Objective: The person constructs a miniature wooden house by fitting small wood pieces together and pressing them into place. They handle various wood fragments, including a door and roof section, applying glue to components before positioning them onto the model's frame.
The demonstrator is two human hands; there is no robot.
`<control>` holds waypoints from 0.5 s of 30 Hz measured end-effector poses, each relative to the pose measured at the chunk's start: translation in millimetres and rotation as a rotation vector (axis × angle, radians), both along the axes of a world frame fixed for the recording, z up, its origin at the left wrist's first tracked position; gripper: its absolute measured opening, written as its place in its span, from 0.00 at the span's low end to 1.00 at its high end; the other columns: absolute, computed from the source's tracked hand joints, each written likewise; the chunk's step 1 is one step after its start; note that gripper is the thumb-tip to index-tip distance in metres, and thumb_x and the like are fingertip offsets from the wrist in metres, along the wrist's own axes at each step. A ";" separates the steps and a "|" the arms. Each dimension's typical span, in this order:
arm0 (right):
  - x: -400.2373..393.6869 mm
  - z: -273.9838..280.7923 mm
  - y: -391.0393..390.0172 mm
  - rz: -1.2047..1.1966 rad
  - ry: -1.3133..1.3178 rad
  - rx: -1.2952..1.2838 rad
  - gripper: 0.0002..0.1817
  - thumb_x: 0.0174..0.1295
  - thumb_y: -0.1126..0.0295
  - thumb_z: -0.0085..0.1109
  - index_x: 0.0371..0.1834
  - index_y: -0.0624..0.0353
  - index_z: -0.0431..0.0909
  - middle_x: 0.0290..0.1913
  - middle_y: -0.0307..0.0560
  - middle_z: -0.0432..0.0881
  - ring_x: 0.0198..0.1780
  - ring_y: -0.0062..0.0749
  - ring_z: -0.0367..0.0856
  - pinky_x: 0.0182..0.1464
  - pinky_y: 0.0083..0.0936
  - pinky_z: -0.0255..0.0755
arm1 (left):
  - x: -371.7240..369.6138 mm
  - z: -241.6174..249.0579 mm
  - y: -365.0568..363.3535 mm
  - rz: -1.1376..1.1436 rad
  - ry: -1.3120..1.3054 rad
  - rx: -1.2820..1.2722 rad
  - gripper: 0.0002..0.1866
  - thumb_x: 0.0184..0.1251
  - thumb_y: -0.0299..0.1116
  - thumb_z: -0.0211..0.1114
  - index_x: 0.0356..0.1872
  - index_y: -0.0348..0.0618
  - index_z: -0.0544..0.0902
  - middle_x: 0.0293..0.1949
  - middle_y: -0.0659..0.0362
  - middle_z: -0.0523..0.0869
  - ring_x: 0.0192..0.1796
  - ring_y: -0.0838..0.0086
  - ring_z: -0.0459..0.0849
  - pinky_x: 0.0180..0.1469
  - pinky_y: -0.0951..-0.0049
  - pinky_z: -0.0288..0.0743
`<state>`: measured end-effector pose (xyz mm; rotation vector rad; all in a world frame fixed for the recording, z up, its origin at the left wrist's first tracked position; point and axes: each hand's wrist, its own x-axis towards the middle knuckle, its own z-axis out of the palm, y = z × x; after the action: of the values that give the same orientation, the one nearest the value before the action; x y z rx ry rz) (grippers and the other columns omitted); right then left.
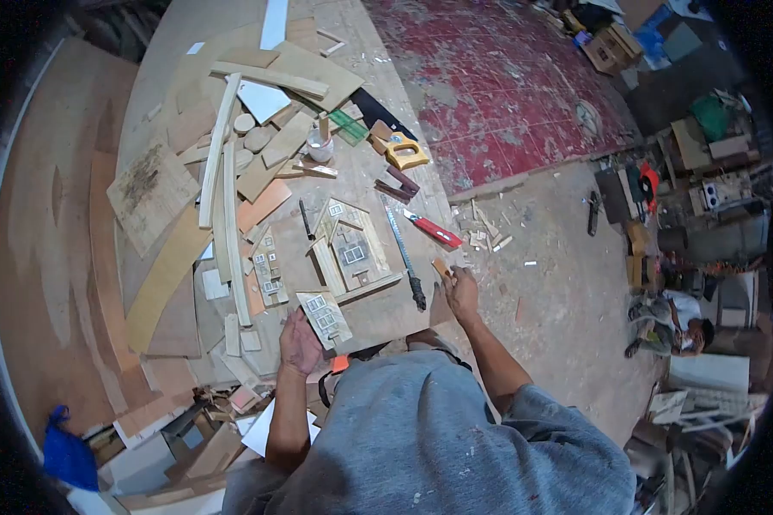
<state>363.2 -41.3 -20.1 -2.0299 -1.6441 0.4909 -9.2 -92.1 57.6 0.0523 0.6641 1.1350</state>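
Panel with windows (325, 319) held in left hand (300, 345), palm showing; right hand (462, 293) pinches small orange-brown piece (441, 268); house model (352, 249) sits between, far side.

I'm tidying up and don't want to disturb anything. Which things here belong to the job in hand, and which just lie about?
Likely in the job: windowed panel at left hand, brown piece in right hand, little wooden house.

Seemingly lying about: yellow handle, floor scraps, blue bag.

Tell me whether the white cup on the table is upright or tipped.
Upright: the cup sits mouth up, with a stick poking out.
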 end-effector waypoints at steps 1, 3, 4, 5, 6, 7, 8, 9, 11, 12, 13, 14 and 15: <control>8.3 -8.1 4.6 0.030 0.012 -0.002 0.15 0.58 0.69 0.63 0.46 0.65 0.79 0.34 0.61 0.80 0.38 0.60 0.81 0.42 0.47 0.76 | 9.0 0.1 2.4 0.030 0.012 -0.002 0.32 0.75 0.56 0.52 0.67 0.39 0.68 0.62 0.50 0.79 0.65 0.60 0.77 0.67 0.56 0.70; 11.3 -25.8 11.2 0.127 -0.064 -0.033 0.13 0.59 0.69 0.63 0.45 0.64 0.78 0.31 0.60 0.78 0.38 0.62 0.80 0.42 0.50 0.74 | 21.9 -3.8 -0.9 0.052 0.052 -0.042 0.32 0.75 0.55 0.52 0.68 0.39 0.68 0.62 0.50 0.78 0.66 0.59 0.75 0.70 0.56 0.67; 10.5 -26.6 14.8 0.182 -0.034 -0.038 0.13 0.59 0.69 0.63 0.45 0.64 0.78 0.31 0.60 0.78 0.38 0.62 0.80 0.42 0.50 0.74 | 28.6 -8.7 -2.9 0.086 0.065 -0.087 0.33 0.74 0.54 0.55 0.68 0.38 0.68 0.63 0.50 0.78 0.67 0.59 0.75 0.71 0.56 0.65; 12.1 -24.5 20.0 0.147 -0.037 -0.139 0.12 0.59 0.69 0.63 0.43 0.64 0.78 0.31 0.58 0.79 0.36 0.57 0.81 0.40 0.47 0.75 | 36.9 -3.5 -3.4 0.142 0.096 -0.091 0.33 0.74 0.54 0.55 0.68 0.38 0.68 0.63 0.50 0.78 0.67 0.59 0.75 0.71 0.56 0.65; 13.6 -23.5 24.9 0.107 -0.050 -0.240 0.11 0.59 0.70 0.64 0.41 0.64 0.78 0.31 0.57 0.81 0.35 0.53 0.82 0.39 0.44 0.75 | 48.3 1.0 -1.9 0.166 0.111 -0.100 0.33 0.73 0.54 0.56 0.68 0.38 0.68 0.63 0.50 0.78 0.67 0.60 0.75 0.71 0.56 0.65; 16.1 -29.2 28.7 0.150 -0.033 -0.240 0.11 0.59 0.70 0.64 0.41 0.64 0.78 0.31 0.57 0.81 0.35 0.53 0.82 0.39 0.44 0.75 | 57.9 5.2 -0.2 0.183 0.120 -0.109 0.33 0.73 0.54 0.57 0.68 0.38 0.68 0.63 0.50 0.78 0.66 0.60 0.75 0.71 0.57 0.65; 19.8 -34.8 32.4 0.158 0.268 -0.238 0.10 0.59 0.70 0.65 0.40 0.63 0.79 0.30 0.52 0.81 0.33 0.45 0.82 0.37 0.39 0.75 | 64.8 10.2 0.4 0.218 0.133 -0.111 0.33 0.73 0.54 0.57 0.68 0.38 0.68 0.63 0.50 0.78 0.66 0.60 0.75 0.71 0.57 0.65; 21.3 -38.4 34.8 0.157 0.565 -0.243 0.09 0.59 0.71 0.65 0.40 0.62 0.79 0.30 0.48 0.82 0.30 0.37 0.81 0.34 0.35 0.74 | 72.0 17.8 0.1 0.224 0.135 -0.121 0.33 0.73 0.54 0.57 0.68 0.38 0.68 0.62 0.51 0.78 0.65 0.61 0.76 0.70 0.57 0.66; -11.0 39.8 42.8 0.166 0.890 -0.342 0.08 0.62 0.69 0.65 0.39 0.61 0.80 0.29 0.40 0.81 0.28 0.23 0.76 0.31 0.24 0.71 | 83.5 26.7 -1.0 0.244 0.142 -0.128 0.32 0.73 0.53 0.58 0.67 0.38 0.68 0.61 0.51 0.79 0.64 0.61 0.77 0.69 0.57 0.68; -23.6 74.5 45.5 0.246 0.984 -0.467 0.08 0.63 0.69 0.65 0.40 0.61 0.81 0.28 0.37 0.80 0.27 0.20 0.75 0.30 0.21 0.70 | 89.2 29.2 -0.9 0.247 0.146 -0.107 0.31 0.73 0.53 0.58 0.66 0.39 0.69 0.60 0.51 0.79 0.63 0.62 0.78 0.67 0.57 0.70; -34.3 95.9 45.7 0.325 1.070 -0.591 0.08 0.64 0.68 0.65 0.40 0.61 0.81 0.28 0.35 0.80 0.26 0.18 0.74 0.29 0.19 0.68 | 93.8 31.2 -1.4 0.248 0.148 -0.083 0.30 0.74 0.52 0.58 0.64 0.39 0.70 0.59 0.52 0.80 0.61 0.62 0.80 0.65 0.57 0.72; -43.5 105.1 44.9 0.385 1.055 -0.625 0.08 0.65 0.69 0.65 0.40 0.62 0.81 0.28 0.35 0.80 0.26 0.17 0.73 0.29 0.17 0.67 | 96.8 28.5 -2.2 0.258 0.131 -0.098 0.26 0.74 0.49 0.58 0.62 0.39 0.71 0.57 0.53 0.81 0.59 0.64 0.82 0.62 0.58 0.76; -52.4 112.6 44.9 0.444 1.037 -0.655 0.08 0.65 0.69 0.65 0.40 0.62 0.81 0.27 0.35 0.80 0.26 0.15 0.72 0.28 0.16 0.66 | 101.6 31.2 -1.2 0.268 0.129 -0.087 0.26 0.74 0.49 0.58 0.62 0.39 0.71 0.57 0.53 0.81 0.59 0.64 0.82 0.62 0.58 0.76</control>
<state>310.8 3.6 92.4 -1.2515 -1.2751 2.0301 92.4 -93.3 88.8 -0.0389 0.8528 1.3668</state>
